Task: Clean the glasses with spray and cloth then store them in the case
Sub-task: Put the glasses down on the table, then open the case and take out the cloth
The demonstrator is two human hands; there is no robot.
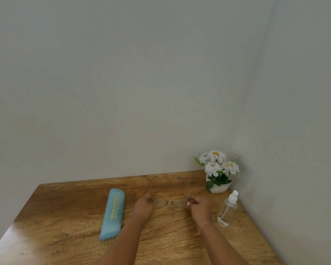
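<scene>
Head view: gripping the glasses (169, 201) at both hinge ends, left hand (142, 206) pinching the left corner, right hand (199, 207) closed on the right corner. Holding the frame over the middle of the wooden table (65, 217), temples unfolded and pointing toward the wall. Lying closed just left of the left hand, the blue case (112, 214). Standing right of the right wrist, the clear spray bottle (227, 209), near the potted white flowers (218, 169) in the corner.
</scene>
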